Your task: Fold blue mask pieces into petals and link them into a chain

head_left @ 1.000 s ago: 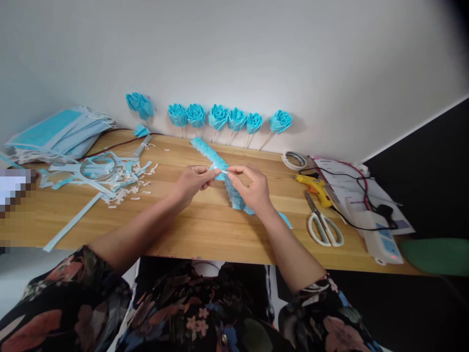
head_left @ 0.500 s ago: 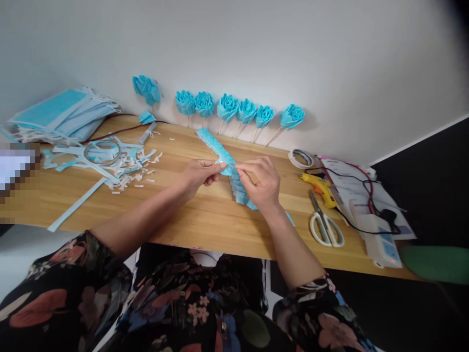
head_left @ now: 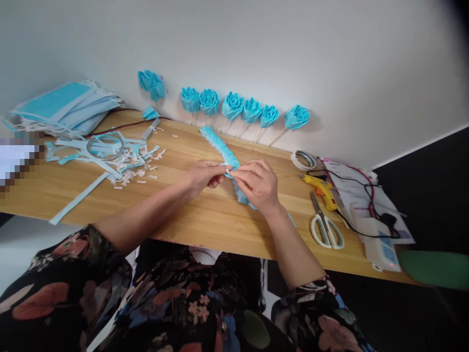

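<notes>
My left hand (head_left: 205,173) pinches a small blue fabric piece, mostly hidden behind the fingertips. My right hand (head_left: 257,185) meets it from the right, thumb and forefinger closed on a small white strip (head_left: 227,171) at the piece. Under and behind both hands, a long overlapping row of pleated blue fabric pieces (head_left: 217,143) lies slantwise on the wooden table (head_left: 176,215); my right hand covers part of its near end.
Several blue fabric roses (head_left: 233,106) on sticks lean along the wall. At left are stacked face masks (head_left: 54,105), a tape roll (head_left: 105,147) and scraps (head_left: 135,171). At right lie another tape roll (head_left: 303,160), a yellow glue gun (head_left: 322,189), scissors (head_left: 326,230) and a power strip (head_left: 381,247).
My right fingertips have moved left, close against my left fingertips, and a white strip now shows between them. The blue piece is less visible. The whole view has shifted slightly.
</notes>
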The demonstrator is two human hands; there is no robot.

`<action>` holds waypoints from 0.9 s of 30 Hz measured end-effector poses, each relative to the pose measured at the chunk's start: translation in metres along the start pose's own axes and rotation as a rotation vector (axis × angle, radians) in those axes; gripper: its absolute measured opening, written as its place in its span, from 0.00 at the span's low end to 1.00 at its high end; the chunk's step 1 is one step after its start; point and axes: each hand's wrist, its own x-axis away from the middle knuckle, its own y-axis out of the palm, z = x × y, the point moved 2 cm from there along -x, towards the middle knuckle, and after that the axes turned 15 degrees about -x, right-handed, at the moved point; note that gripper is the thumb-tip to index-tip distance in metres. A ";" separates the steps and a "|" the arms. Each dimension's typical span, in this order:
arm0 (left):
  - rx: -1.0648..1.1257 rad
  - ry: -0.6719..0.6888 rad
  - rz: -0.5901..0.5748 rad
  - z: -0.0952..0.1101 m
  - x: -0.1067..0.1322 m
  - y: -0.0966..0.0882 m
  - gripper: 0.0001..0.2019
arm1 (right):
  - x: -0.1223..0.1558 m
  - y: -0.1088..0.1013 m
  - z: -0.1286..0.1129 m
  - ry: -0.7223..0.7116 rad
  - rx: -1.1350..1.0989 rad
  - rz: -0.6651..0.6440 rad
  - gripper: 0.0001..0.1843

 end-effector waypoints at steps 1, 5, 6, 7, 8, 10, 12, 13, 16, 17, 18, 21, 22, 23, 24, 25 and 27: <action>0.010 -0.008 -0.003 0.001 0.000 0.000 0.15 | 0.000 0.000 0.000 0.000 0.002 -0.006 0.15; 0.025 -0.027 -0.014 0.003 0.002 0.001 0.14 | 0.001 0.001 0.001 -0.020 0.003 -0.013 0.14; 0.023 -0.027 -0.016 0.003 0.002 0.001 0.14 | 0.001 0.002 0.001 -0.028 0.003 -0.012 0.14; 0.019 -0.024 -0.019 0.003 0.002 0.001 0.14 | 0.001 0.002 0.001 -0.036 0.002 -0.010 0.14; 0.014 -0.017 -0.022 0.002 0.002 0.001 0.14 | 0.001 0.002 0.001 -0.045 0.001 -0.006 0.14; 0.002 -0.006 -0.026 0.002 0.002 0.000 0.15 | 0.001 0.002 0.002 -0.065 0.001 -0.004 0.14; -0.008 -0.001 -0.032 0.001 0.001 0.000 0.16 | 0.001 0.002 0.002 -0.081 0.010 -0.014 0.14; -0.010 -0.001 -0.036 0.000 0.001 0.000 0.17 | 0.001 0.002 0.003 -0.083 0.017 -0.023 0.13; -0.008 0.010 -0.052 -0.001 0.001 0.000 0.18 | 0.001 0.002 0.004 -0.039 0.039 -0.056 0.12; -0.008 0.015 -0.061 -0.001 0.001 0.000 0.19 | 0.001 0.002 0.005 -0.011 0.044 -0.069 0.11; -0.008 0.020 -0.072 -0.001 0.001 0.000 0.19 | 0.001 0.001 0.005 0.016 0.046 -0.082 0.11; 0.005 0.031 -0.097 0.000 0.000 -0.001 0.22 | 0.001 0.001 0.006 0.061 0.037 -0.100 0.11; 0.014 0.037 -0.103 0.000 0.000 -0.001 0.22 | 0.001 0.001 0.007 0.062 0.031 -0.097 0.11; 0.020 0.043 -0.109 0.001 0.000 -0.002 0.22 | 0.001 0.000 0.007 0.061 0.026 -0.090 0.11; 0.021 0.052 -0.114 0.001 0.000 -0.002 0.22 | 0.001 0.000 0.007 0.057 0.022 -0.081 0.11; 0.016 0.062 -0.119 0.001 -0.001 -0.002 0.21 | 0.001 0.000 0.007 0.055 0.021 -0.073 0.11; -0.007 0.084 -0.117 0.001 -0.001 -0.004 0.18 | 0.000 0.000 0.007 0.070 0.022 -0.063 0.11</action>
